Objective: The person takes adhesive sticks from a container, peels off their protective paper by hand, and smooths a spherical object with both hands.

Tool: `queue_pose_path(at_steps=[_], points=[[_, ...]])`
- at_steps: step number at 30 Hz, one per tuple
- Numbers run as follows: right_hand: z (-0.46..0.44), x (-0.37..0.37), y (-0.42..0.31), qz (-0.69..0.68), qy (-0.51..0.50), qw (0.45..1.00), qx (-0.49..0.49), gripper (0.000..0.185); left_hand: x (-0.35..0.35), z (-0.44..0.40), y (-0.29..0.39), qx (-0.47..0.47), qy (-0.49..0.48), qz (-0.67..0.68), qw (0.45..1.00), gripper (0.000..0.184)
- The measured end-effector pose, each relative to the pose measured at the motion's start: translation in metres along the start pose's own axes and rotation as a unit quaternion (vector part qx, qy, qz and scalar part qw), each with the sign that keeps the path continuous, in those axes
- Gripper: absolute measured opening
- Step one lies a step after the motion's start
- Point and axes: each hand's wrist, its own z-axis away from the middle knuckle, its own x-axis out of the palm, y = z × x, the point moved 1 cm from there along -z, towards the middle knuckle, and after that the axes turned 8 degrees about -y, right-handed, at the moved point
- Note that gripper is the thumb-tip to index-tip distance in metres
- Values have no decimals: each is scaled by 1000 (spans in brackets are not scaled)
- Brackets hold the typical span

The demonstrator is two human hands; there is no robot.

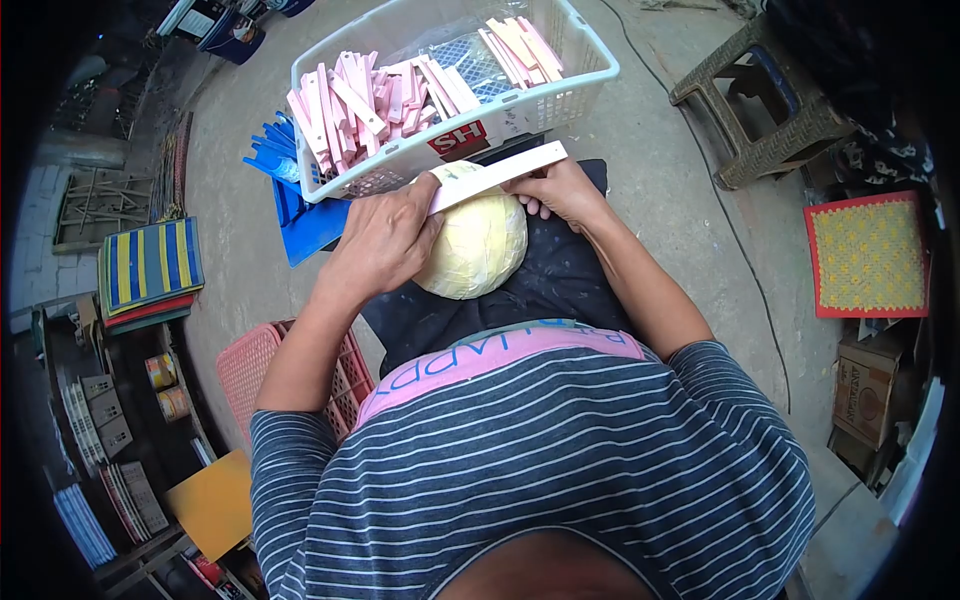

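Note:
A round, pale yellow object, its surface looking papered or taped, rests on the dark cloth over my lap. Across its top lies a flat white strip, slanting up to the right, with a small hole near its far end. My left hand is closed at the strip's lower left end, against the round object's side. My right hand is closed under the strip's right part, its fingers curled beside the round object. The right fingertips are partly hidden by the strip.
Just ahead stands a white plastic basket holding several pink and white strips. A blue plastic piece lies left of it. A pink basket sits at my left, a stool at right. A cable crosses the floor.

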Motion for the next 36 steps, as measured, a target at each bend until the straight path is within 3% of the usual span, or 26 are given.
queue_pose_path(at_steps=[20,36], points=[[-6,-3,10,-39,-20,998,39,31,16,58,-22,-73,29,108,991,28],[-9,-2,11,5,-4,998,60,25,66,84,-81,-73,84,144,983,25]])
